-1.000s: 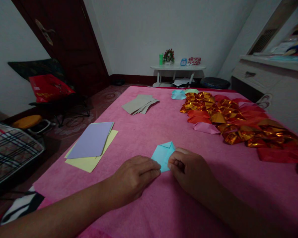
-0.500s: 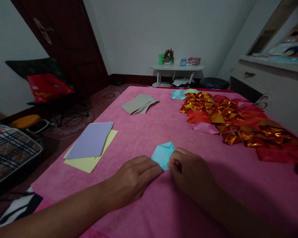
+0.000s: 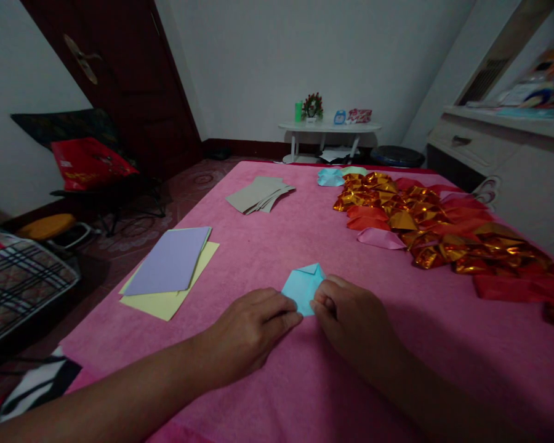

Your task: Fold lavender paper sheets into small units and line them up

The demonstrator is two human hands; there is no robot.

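A small light-blue sheet of paper, with corners folded in, lies on the pink tablecloth between my two hands. At its lower left edge, my left hand grips the paper between thumb and fingers. The fingers of my right hand are curled and pinch the right edge, covering that corner. To the left is a stack of coloured paper with a purple sheet on top and a yellow sheet sticking out below. Grey paper pieces lie fanned out farther back.
Folded gold foil shapes and red folded pieces spread along the table's right side. A folded light-blue piece sits at the far end. Beyond stand a small white table, a chair with a red bag and a drawer cabinet.
My left thumb and fingers have shifted slightly at the paper's lower left edge. The paper and my right hand stay almost where they were.
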